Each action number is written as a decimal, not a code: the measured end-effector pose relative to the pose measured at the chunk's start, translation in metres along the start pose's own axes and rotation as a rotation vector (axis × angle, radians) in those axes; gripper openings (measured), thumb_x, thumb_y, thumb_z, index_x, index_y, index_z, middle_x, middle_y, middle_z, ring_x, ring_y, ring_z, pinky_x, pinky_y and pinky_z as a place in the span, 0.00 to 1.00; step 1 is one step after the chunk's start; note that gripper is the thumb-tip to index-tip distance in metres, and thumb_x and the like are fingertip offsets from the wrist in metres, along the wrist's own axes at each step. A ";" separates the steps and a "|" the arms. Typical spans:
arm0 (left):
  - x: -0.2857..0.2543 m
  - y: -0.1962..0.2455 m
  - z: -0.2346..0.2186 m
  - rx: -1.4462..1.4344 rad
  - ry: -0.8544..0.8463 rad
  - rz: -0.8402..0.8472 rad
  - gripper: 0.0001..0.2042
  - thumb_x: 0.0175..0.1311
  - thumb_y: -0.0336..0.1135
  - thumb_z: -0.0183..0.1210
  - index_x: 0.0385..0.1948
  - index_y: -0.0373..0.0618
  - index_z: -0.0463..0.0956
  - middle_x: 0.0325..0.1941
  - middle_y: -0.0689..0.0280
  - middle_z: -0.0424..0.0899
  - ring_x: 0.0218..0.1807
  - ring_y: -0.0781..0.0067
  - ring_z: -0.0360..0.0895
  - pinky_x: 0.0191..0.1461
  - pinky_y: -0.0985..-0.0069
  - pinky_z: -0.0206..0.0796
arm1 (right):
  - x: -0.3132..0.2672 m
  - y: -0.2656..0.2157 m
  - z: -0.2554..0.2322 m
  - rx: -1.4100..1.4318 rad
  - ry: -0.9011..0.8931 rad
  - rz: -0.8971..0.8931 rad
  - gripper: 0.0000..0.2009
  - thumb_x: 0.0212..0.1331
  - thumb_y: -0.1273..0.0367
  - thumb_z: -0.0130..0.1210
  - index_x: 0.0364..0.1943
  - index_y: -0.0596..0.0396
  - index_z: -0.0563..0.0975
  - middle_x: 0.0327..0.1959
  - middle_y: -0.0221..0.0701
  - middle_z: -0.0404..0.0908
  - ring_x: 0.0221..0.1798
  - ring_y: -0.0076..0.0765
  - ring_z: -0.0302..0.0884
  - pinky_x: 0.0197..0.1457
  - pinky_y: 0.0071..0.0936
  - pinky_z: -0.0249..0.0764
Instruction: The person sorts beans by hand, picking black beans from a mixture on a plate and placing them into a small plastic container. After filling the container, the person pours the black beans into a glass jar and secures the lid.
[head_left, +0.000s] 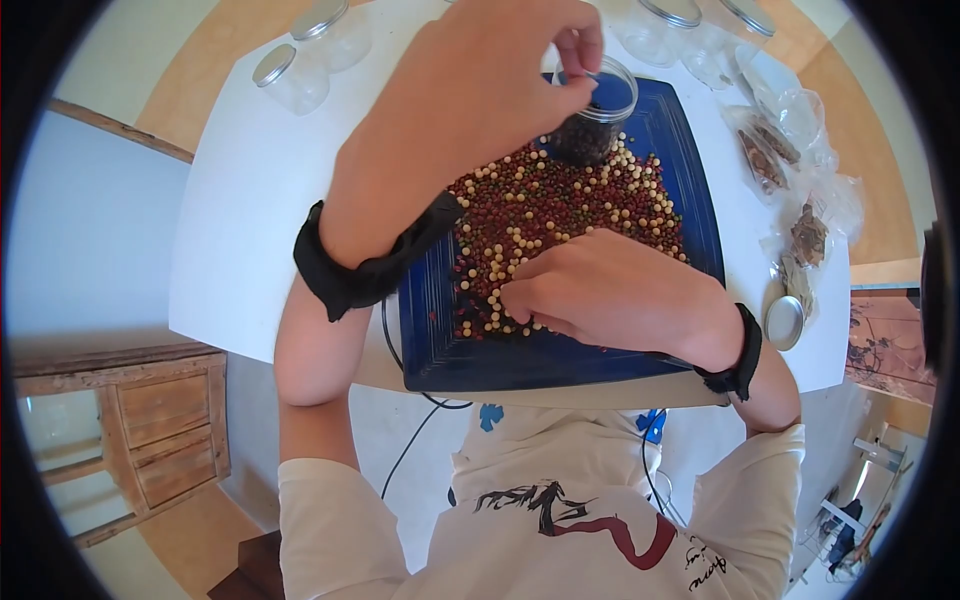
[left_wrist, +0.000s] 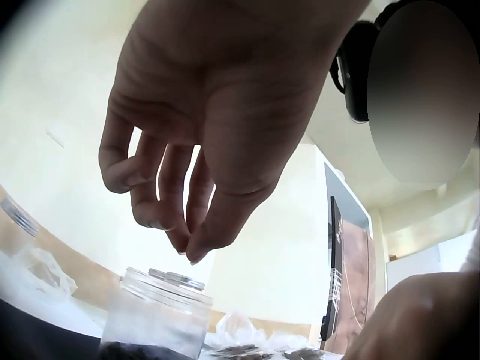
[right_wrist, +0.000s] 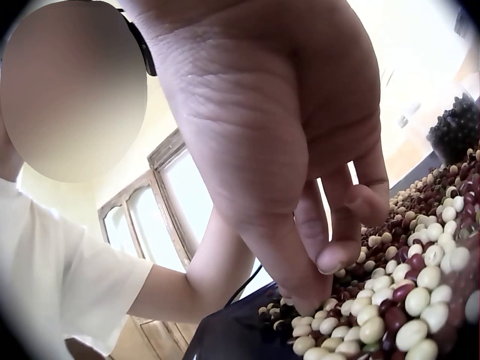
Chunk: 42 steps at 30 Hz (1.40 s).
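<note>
My left hand (head_left: 500, 75) is over the mouth of a clear jar (head_left: 607, 100), thumb and fingertips drawn together; no object shows between them. In the left wrist view those fingertips (left_wrist: 193, 253) are just above the jar's rim. Dark beans (head_left: 583, 140) fill the jar's lower part. My right hand (head_left: 625, 300) reaches down into the mixed beans (head_left: 560, 205) on a blue tray (head_left: 480, 372). In the right wrist view its thumb and fingertips are bent down among cream and dark-red beans (right_wrist: 390, 315); I cannot tell whether they pinch one.
Empty clear jars with silver lids stand at the far left (head_left: 292, 80) and far right (head_left: 655, 30) of the white table (head_left: 240, 230). Along its right side lie plastic bags (head_left: 808, 235) of dried goods and a loose silver lid (head_left: 785, 322). A black cable (head_left: 392, 340) hangs near the tray.
</note>
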<state>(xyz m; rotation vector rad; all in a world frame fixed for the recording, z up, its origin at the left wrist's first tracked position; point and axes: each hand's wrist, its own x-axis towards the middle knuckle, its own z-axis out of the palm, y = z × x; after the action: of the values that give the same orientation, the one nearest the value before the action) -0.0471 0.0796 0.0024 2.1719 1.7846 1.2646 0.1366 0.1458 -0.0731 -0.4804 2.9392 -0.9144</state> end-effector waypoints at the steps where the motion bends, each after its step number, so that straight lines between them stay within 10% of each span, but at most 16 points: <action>1: 0.002 0.001 -0.003 0.029 -0.018 -0.126 0.05 0.60 0.26 0.68 0.34 0.38 0.82 0.30 0.57 0.88 0.32 0.62 0.86 0.38 0.71 0.75 | -0.001 0.000 0.002 -0.037 0.051 -0.052 0.03 0.59 0.74 0.60 0.34 0.59 0.80 0.29 0.41 0.84 0.36 0.55 0.87 0.36 0.45 0.81; 8: -0.008 -0.046 -0.002 0.332 -0.076 -0.075 0.17 0.60 0.36 0.73 0.50 0.46 0.83 0.44 0.65 0.89 0.37 0.69 0.82 0.45 0.70 0.75 | -0.005 -0.002 -0.019 0.004 0.009 -0.003 0.02 0.61 0.74 0.60 0.36 0.54 0.79 0.31 0.34 0.81 0.37 0.48 0.85 0.39 0.44 0.79; 14: -0.013 -0.062 0.037 0.185 -0.031 0.021 0.30 0.54 0.40 0.80 0.58 0.42 0.78 0.50 0.59 0.88 0.49 0.62 0.83 0.57 0.68 0.76 | -0.013 0.006 -0.079 -0.248 0.607 0.206 0.07 0.60 0.74 0.68 0.41 0.52 0.83 0.37 0.31 0.87 0.30 0.40 0.82 0.35 0.34 0.76; 18: -0.003 -0.046 0.040 0.013 -0.191 -0.224 0.30 0.54 0.42 0.81 0.56 0.42 0.79 0.50 0.61 0.88 0.46 0.67 0.84 0.48 0.69 0.78 | -0.013 0.033 -0.083 -0.336 0.771 0.242 0.06 0.64 0.69 0.64 0.44 0.48 0.84 0.37 0.34 0.90 0.40 0.52 0.87 0.42 0.44 0.80; 21: -0.001 -0.046 0.036 0.002 -0.210 -0.281 0.32 0.52 0.40 0.82 0.60 0.44 0.79 0.52 0.61 0.88 0.46 0.70 0.85 0.45 0.73 0.79 | -0.017 0.045 -0.086 -0.274 0.823 0.272 0.06 0.65 0.72 0.68 0.44 0.52 0.85 0.33 0.30 0.88 0.25 0.31 0.74 0.32 0.29 0.72; 25: 0.003 -0.043 0.015 -0.043 -0.178 -0.350 0.36 0.51 0.38 0.84 0.64 0.45 0.78 0.58 0.63 0.87 0.49 0.71 0.84 0.49 0.74 0.79 | -0.032 0.044 -0.112 -0.261 0.926 0.308 0.10 0.66 0.65 0.67 0.46 0.51 0.85 0.35 0.32 0.90 0.28 0.35 0.82 0.35 0.33 0.78; 28: 0.004 -0.041 0.002 -0.039 -0.111 -0.380 0.40 0.45 0.45 0.86 0.62 0.42 0.79 0.56 0.62 0.89 0.46 0.68 0.86 0.50 0.70 0.79 | -0.043 0.051 -0.118 -0.245 0.940 0.376 0.07 0.69 0.66 0.67 0.46 0.51 0.86 0.35 0.23 0.87 0.33 0.20 0.75 0.35 0.23 0.70; 31: 0.002 -0.041 0.007 -0.071 -0.189 -0.400 0.37 0.50 0.38 0.85 0.65 0.46 0.78 0.59 0.64 0.86 0.49 0.72 0.84 0.49 0.74 0.80 | -0.042 0.061 -0.116 -0.212 0.888 0.306 0.10 0.67 0.65 0.67 0.46 0.54 0.84 0.34 0.33 0.88 0.29 0.34 0.82 0.36 0.32 0.79; 42: -0.004 -0.042 0.016 0.008 -0.164 -0.284 0.33 0.56 0.42 0.81 0.63 0.43 0.78 0.55 0.59 0.89 0.49 0.67 0.87 0.50 0.70 0.80 | -0.040 0.049 -0.115 -0.025 0.662 0.421 0.11 0.65 0.71 0.68 0.49 0.56 0.84 0.38 0.32 0.86 0.35 0.30 0.81 0.41 0.28 0.77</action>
<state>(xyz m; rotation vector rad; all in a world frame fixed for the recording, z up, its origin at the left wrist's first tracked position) -0.0705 0.0972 -0.0317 1.8769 1.9437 0.9886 0.1479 0.2592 -0.0083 0.5405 3.3863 -1.1405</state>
